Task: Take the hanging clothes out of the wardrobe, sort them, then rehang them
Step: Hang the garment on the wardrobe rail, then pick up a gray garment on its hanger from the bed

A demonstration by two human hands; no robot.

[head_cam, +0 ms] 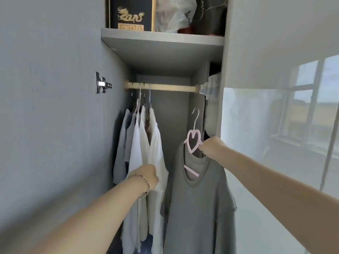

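A wooden rod (170, 87) crosses the open wardrobe. At its left end hang several white and grey shirts (141, 143) on hangers. My left hand (149, 176), with a bracelet on the wrist, grips the white cloth of the rightmost hanging shirt. My right hand (211, 146) pinches a pink heart-shaped hanger (193, 142) that carries a grey T-shirt (198, 204). That hanger is off the rod, its hook below the rod's right end.
A shelf (161, 40) above the rod holds a black box with a gold dragon (131, 13), a plastic bag and dark items. The open door with a hinge (101, 85) stands on the left. A glossy door (275, 143) closes the right side.
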